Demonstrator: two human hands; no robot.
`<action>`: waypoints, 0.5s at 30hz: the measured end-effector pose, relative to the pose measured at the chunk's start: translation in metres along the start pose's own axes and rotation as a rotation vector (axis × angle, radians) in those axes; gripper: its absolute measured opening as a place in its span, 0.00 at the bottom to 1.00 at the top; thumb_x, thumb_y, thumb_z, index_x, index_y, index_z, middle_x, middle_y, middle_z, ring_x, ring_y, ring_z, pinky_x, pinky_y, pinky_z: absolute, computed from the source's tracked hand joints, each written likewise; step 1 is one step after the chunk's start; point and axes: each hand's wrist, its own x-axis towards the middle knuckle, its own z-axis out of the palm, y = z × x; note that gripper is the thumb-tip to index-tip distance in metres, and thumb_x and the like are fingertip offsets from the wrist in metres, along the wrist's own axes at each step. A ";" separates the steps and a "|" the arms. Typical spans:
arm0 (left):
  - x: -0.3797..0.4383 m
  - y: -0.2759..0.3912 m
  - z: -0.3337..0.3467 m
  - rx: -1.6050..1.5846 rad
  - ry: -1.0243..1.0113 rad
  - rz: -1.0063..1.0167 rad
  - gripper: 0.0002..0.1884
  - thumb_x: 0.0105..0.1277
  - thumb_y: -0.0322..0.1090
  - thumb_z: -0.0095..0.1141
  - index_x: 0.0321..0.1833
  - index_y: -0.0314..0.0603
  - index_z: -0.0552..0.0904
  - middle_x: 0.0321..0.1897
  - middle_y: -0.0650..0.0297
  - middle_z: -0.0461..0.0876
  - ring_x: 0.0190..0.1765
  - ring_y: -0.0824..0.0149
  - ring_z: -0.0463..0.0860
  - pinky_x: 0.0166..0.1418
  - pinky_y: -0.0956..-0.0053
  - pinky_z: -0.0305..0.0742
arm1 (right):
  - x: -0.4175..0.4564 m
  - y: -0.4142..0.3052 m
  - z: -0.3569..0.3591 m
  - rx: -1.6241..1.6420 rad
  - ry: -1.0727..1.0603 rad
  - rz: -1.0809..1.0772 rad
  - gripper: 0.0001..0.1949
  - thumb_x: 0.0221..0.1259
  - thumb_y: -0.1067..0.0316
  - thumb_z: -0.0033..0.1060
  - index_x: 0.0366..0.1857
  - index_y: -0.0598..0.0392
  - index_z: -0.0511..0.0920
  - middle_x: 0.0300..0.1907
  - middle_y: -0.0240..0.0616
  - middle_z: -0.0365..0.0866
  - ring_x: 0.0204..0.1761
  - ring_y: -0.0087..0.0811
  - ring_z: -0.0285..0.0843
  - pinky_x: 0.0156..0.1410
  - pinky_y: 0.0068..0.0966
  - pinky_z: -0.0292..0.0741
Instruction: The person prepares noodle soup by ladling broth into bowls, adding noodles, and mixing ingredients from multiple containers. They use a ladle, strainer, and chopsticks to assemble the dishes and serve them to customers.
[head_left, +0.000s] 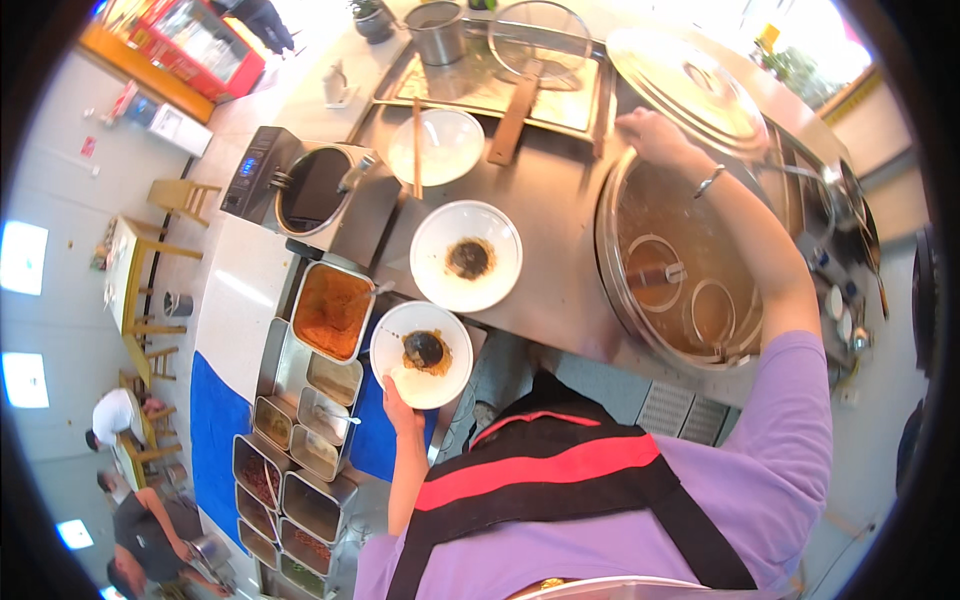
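My left hand (400, 411) grips the near rim of a white bowl (391, 330), which holds dark sauce over brown seasoning. Just beyond it on the steel counter (555, 247) stands a second white bowl (496, 232) with similar contents. My right hand (649, 133) reaches over the far left rim of a large round pot (611, 255) of brown liquid; its fingers are blurred, and I cannot tell whether they hold anything. Two round strainer baskets, one left (654, 271) and one right (712, 315), sit in the pot.
A third bowl (450, 142) has chopsticks (417, 150) across it. Behind are a tray (577, 94), a wooden-handled strainer (516, 124) and a large lid (675, 82). Leftward stand a dark-liquid pot (311, 187), a red sauce pan (330, 307) and several topping containers (311, 502).
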 end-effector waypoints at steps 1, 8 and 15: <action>-0.002 0.000 0.002 -0.035 -0.004 -0.019 0.26 0.78 0.48 0.43 0.68 0.33 0.68 0.59 0.51 0.78 0.57 0.54 0.83 0.57 0.60 0.83 | 0.021 0.005 0.016 -0.119 -0.122 -0.002 0.26 0.60 0.73 0.57 0.65 0.45 0.72 0.59 0.45 0.73 0.60 0.47 0.73 0.61 0.40 0.75; -0.038 -0.002 0.009 -0.126 0.043 -0.029 0.35 0.78 0.60 0.32 0.78 0.42 0.57 0.74 0.55 0.64 0.74 0.52 0.66 0.75 0.54 0.64 | 0.094 0.023 0.107 -0.456 -0.150 -0.326 0.21 0.57 0.71 0.61 0.57 0.50 0.76 0.53 0.37 0.76 0.57 0.38 0.72 0.55 0.37 0.73; -0.073 -0.018 -0.025 0.021 0.102 -0.128 0.31 0.77 0.60 0.38 0.65 0.37 0.71 0.51 0.53 0.82 0.47 0.58 0.85 0.46 0.62 0.83 | 0.092 0.026 0.092 -0.352 -0.011 -0.475 0.09 0.55 0.59 0.63 0.25 0.51 0.86 0.43 0.38 0.81 0.54 0.40 0.73 0.55 0.32 0.77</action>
